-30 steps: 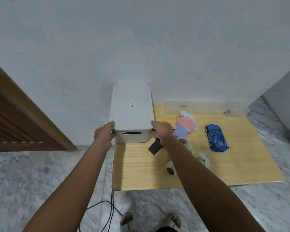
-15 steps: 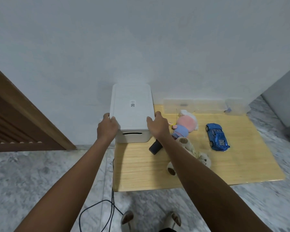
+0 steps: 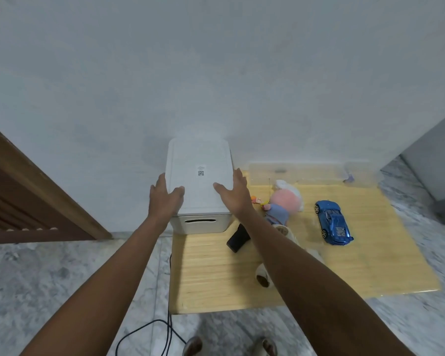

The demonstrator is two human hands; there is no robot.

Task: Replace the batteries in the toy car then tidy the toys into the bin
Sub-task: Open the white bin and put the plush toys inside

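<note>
- Two bare feet [image 3: 230,346] are standing on the grey marble floor [image 3: 36,278], and a dark cable [image 3: 149,327] is lying beside them.
- The low wooden table [image 3: 216,286] is standing against the pale wall [image 3: 216,73].
- A beige plush toy [image 3: 263,274] is lying partly hidden under the right forearm, and a black remote [image 3: 238,238] is lying just in front of the bin.
- The blue toy car [image 3: 333,222] is resting on its wheels on the right part of the table, well apart from both hands. It is glossy, with a printed patch on the bonnet.
- A pink plush doll [image 3: 284,201] in a blue dress is lying between the bin and the car.
- The white bin [image 3: 198,223] is standing on the left rear corner of the table. It is having a slot handle in front, and its white lid [image 3: 199,181] is carrying a small code label.
- The left hand [image 3: 165,199] is lying on the left edge of the lid with fingers spread and relaxed, not gripping.
- The right hand [image 3: 233,194] is lying the same way on the right edge, fingers straight.
- A clear plastic box [image 3: 306,172] is standing at the wall.
</note>
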